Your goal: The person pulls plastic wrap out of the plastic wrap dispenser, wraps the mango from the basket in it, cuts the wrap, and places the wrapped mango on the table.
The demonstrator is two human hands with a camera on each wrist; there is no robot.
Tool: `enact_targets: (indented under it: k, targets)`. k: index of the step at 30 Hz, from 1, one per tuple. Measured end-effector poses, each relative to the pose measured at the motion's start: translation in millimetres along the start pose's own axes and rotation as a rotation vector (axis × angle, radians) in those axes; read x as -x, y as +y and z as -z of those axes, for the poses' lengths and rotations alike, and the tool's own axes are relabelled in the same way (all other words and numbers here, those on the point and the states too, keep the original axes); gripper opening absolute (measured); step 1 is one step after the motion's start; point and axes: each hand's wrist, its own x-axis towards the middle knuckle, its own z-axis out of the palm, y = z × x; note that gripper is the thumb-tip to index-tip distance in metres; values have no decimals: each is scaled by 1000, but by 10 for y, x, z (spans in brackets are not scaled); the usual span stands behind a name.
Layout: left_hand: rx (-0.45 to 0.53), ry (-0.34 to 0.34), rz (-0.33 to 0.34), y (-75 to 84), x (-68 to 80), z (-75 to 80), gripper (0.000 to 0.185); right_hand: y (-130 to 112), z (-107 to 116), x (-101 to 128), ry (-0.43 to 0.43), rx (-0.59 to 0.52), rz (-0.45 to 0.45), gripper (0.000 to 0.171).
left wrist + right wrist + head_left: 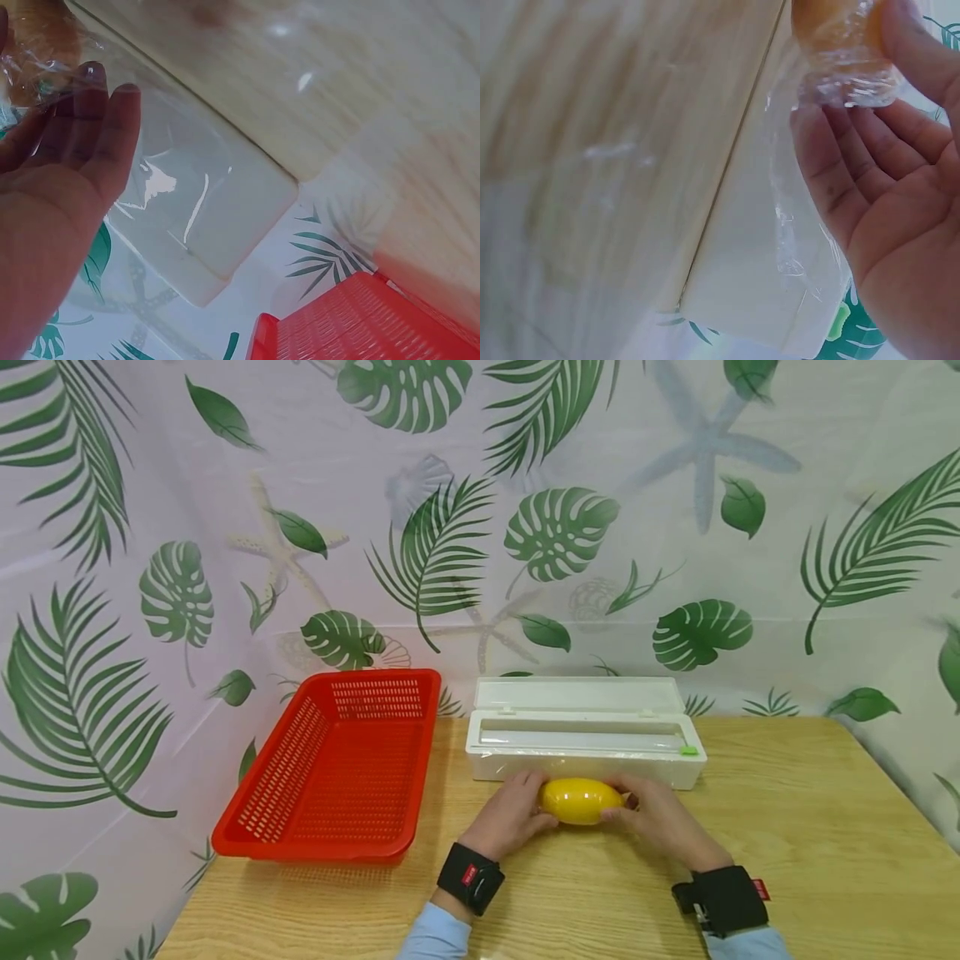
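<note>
A yellow oval fruit (579, 802), lemon-like and glossy under clear cling film, lies sideways between both hands. My left hand (506, 814) holds its left end, and the right hand (660, 817) grips the right end with thumb and fingers. Crinkled film is bunched at the fruit's end in the right wrist view, where the right fingers (855, 150) curl beneath it. Loose cling film (157, 184) stretches from the left fingers over the front of the white dispenser (585, 768). That dispenser stands just behind the fruit, lid (581, 694) raised, film roll (577, 739) showing inside.
At the left stands a red plastic basket (315, 850) with perforated sides. A green slider (688, 750) sits at the dispenser's right end. The wooden table (810, 827) meets a leaf-patterned cloth (780, 585) behind and at the left.
</note>
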Motion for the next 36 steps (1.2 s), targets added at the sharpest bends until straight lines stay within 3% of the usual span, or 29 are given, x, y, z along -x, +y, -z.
enact_targets:
  k: [5,13,25,36]
  targets:
    - [-14,-3,-14,-7,5,7,45,1,3,-6,-2,1,18,41]
    - [-17,-39,-7,-15,-1,7,40,7,-10,-12,-42,-24,-60,44]
    - [24,-63,-3,-29,-22,6,27,25,6,-2,-74,-51,-4,44]
    - [153,-63,115,7,-41,16,37,34,-3,-20,-91,-68,-1,40]
